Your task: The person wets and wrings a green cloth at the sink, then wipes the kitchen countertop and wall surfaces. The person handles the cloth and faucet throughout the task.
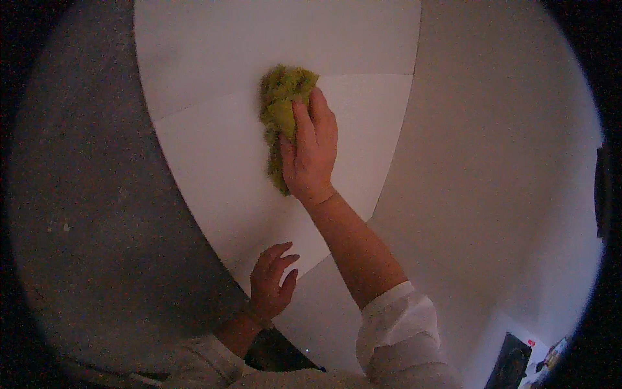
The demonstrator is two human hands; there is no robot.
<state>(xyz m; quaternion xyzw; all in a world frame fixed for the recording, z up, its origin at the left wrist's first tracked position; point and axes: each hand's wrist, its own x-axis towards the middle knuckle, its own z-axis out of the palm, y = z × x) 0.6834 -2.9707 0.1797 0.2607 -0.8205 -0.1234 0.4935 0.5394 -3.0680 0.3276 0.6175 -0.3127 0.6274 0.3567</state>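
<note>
A fluffy yellow-green cleaning cloth (282, 107) lies bunched against a smooth white surface (218, 160). My right hand (313, 146) is on the cloth's right side, fingers pointing up and resting over it. Part of the cloth is hidden under the palm and fingers. Lower down, my left hand (274, 279) is held with its fingers bent and apart, and nothing is in it. It is in front of the white surface's lower end; whether it touches there I cannot tell.
Thin seams cross the white surface. A dark grey area (97, 194) borders it on the left, a beige surface (461, 146) on the right. Below my left hand is a black item (282, 352). At the lower right sits a dark flat object (510, 362).
</note>
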